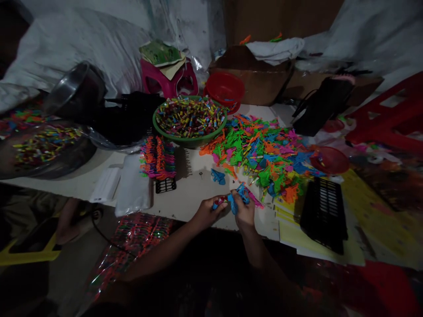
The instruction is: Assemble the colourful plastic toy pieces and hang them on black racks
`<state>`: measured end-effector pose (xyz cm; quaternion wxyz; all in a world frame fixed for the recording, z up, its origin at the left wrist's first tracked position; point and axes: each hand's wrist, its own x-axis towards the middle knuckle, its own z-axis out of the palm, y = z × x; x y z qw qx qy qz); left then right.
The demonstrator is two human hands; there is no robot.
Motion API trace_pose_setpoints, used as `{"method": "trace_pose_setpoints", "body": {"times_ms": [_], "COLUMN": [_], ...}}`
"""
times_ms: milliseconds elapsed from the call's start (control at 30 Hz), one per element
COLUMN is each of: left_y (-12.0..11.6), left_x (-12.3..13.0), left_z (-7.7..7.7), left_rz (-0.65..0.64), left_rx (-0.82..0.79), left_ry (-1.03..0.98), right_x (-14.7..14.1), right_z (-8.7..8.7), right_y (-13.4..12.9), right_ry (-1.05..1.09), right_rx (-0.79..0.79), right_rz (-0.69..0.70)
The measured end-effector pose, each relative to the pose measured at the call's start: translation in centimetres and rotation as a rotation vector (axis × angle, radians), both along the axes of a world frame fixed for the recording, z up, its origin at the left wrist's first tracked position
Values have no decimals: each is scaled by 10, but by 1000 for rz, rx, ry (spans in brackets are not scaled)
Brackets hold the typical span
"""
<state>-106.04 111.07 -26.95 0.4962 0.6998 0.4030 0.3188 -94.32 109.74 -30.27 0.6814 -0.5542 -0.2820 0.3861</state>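
Near the table's front edge, my left hand [210, 212] pinches a small patterned red-and-blue tube [220, 201]. Close beside it, my right hand [245, 213] grips blue plastic pieces [243, 193]; their exact shape is partly hidden by my fingers. The tube and the blue plastic meet or nearly meet between my hands; I cannot tell if they are joined. A loose blue plastic piece [218, 176] lies just beyond my hands, and a pink piece [254, 198] rests by my right hand. Right of centre spreads a heap of bright plastic pieces [257, 145].
Behind stands a green basin [190, 141] full of small patterned tubes. Left of my hands, a black rack [165, 186] holds rows of colourful pieces, beside clear plastic bags [135, 185]. Black baskets [324, 215] lie at right. A person's hand [71, 226] shows at far left.
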Motion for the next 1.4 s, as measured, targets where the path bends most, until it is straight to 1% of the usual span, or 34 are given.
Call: {"method": "trace_pose_setpoints", "body": {"times_ms": [33, 100, 167, 200, 233, 300, 333, 367, 400, 467, 533, 600, 667, 700, 767, 800, 833, 900, 967, 1000, 1067, 1133, 1200, 1267, 1333, 1400], "left_y": [-1, 0, 5, 9, 14, 25, 29, 33, 36, 38, 37, 37, 38, 39, 41, 41, 40, 35, 29, 26, 21, 18, 16, 15, 13, 12], "left_x": [2, 5, 5, 3, 0, -7, -11, -13, -15, -14, -13, -16, -26, -32, -42, -44, -44, -37, -23, -16, -4, 3, 6, 7, 7, 7], "left_z": [-2, -9, -17, -22, -26, -33, -36, -37, -38, -37, -35, -32, -30, -29, -28, -28, -28, -28, -27, -25, -21, -15, -10, -8, -9, -12], "left_rz": [-4, -28, -14, 26, 94, 261, 332, 381, 412, 423, 402, 402, 428, 445, 461, 456, 439, 371, 279, 235, 167, 126, 103, 95, 95, 112], "left_rx": [4, -40, -130, -179, -227, -328, -378, -419, -445, -472, -475, -435, -351, -317, -298, -307, -323, -359, -387, -402, -422, -428, -432, -451, -462, -423], "left_ry": [4, 9, -13, -40, -77, -154, -183, -198, -201, -188, -176, -175, -173, -169, -161, -162, -164, -170, -176, -177, -172, -166, -161, -152, -138, -129], "right_x": [1, 13, 36, 50, 64, 84, 86, 83, 75, 47, 15, -11, -25, -26, -20, -14, -5, 14, 29, 34, 34, 26, 14, 3, -4, -9], "right_z": [2, 6, 9, 10, 11, 12, 12, 10, 6, -4, -17, -29, -39, -42, -48, -50, -51, -49, -44, -39, -26, -11, 2, 9, 9, 5], "right_y": [0, 5, 14, 21, 28, 43, 51, 59, 66, 78, 83, 75, 57, 46, 29, 24, 23, 30, 40, 44, 47, 42, 35, 30, 27, 27], "right_ry": [-35, -125, -259, -360, -488, -815, -972, -1117, -1236, -1413, -1511, -1571, -1593, -1579, -1477, -1372, -1221, -872, -580, -440, -176, 64, 154, 177, 170, 152], "right_rx": [-21, -72, -164, -225, -296, -390, -390, -355, -299, -183, -167, -151, -62, -6, 77, 88, 75, -2, -77, -95, -81, -35, 14, 49, 64, 67], "right_rz": [4, 29, 50, 26, -50, -306, -394, -413, -361, -88, 123, 269, 392, 434, 436, 389, 310, 115, -39, -83, -88, -37, 7, -10, -49, -62]}}
